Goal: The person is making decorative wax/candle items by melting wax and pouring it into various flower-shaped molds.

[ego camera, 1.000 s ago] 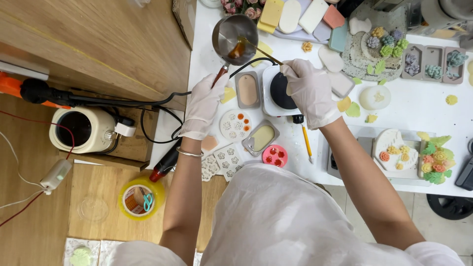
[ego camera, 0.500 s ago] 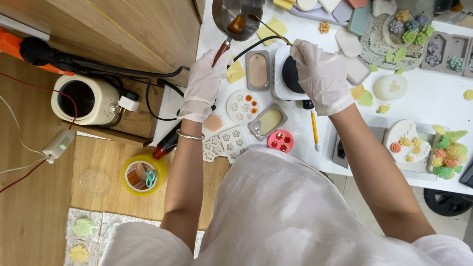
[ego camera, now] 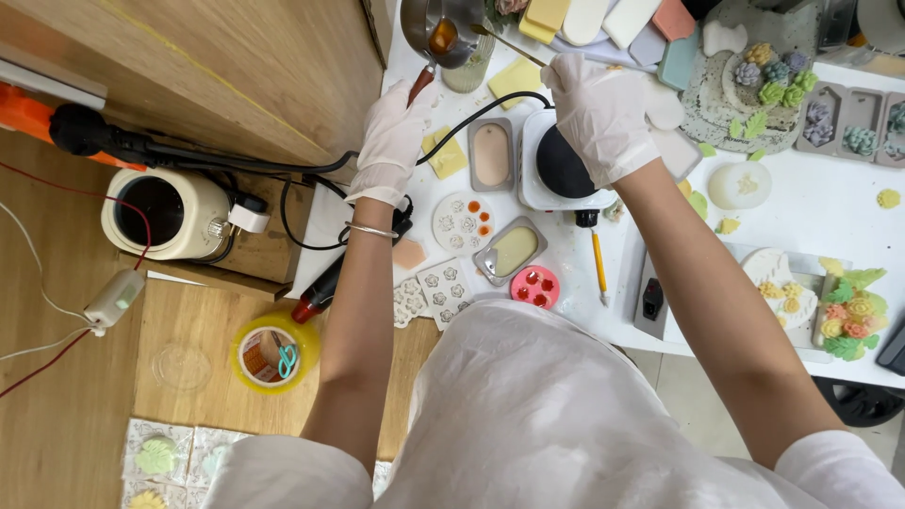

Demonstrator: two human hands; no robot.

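Head view: left hand (ego camera: 394, 141) is gripping the small pot (ego camera: 441, 30) by its handle; right hand (ego camera: 600, 111) is pinching a stirring stick (ego camera: 509, 44) beside the pot. Amber liquid is sitting in the pot; the red mould (ego camera: 535, 287) is looking filled, the white flower moulds (ego camera: 445, 283) empty.

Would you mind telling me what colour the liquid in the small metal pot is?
Amber-brown liquid in the pot, seen in the head view.
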